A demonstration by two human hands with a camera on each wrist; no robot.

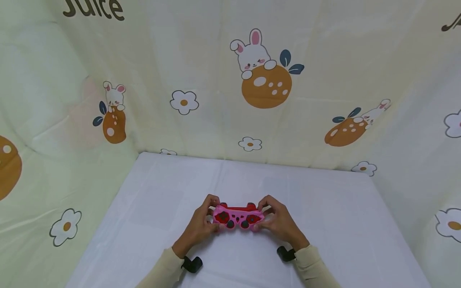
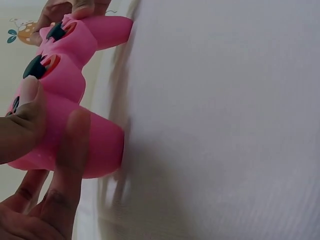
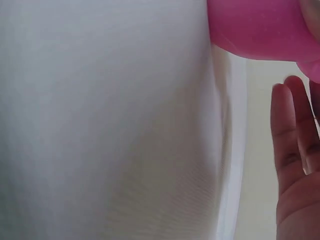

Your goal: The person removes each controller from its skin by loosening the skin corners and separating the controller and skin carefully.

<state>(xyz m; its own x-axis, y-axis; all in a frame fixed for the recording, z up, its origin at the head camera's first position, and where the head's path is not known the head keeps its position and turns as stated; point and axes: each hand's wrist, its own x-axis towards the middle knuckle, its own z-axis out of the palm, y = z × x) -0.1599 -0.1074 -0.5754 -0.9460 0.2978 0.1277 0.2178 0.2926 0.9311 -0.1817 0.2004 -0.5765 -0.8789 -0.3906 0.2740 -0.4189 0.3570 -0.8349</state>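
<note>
Left of the pink controller's [image 1: 237,219] centre, the left hand [image 1: 199,225] grips one end, its thumb beside the nearer dark thumbstick [image 2: 34,67]. The controller itself spans the gap between both hands, its handles directed towards the white table [image 1: 259,182]. Right of the controller's centre, the right hand [image 1: 282,225] grips the opposite end, thumb near the lower edge.
</note>
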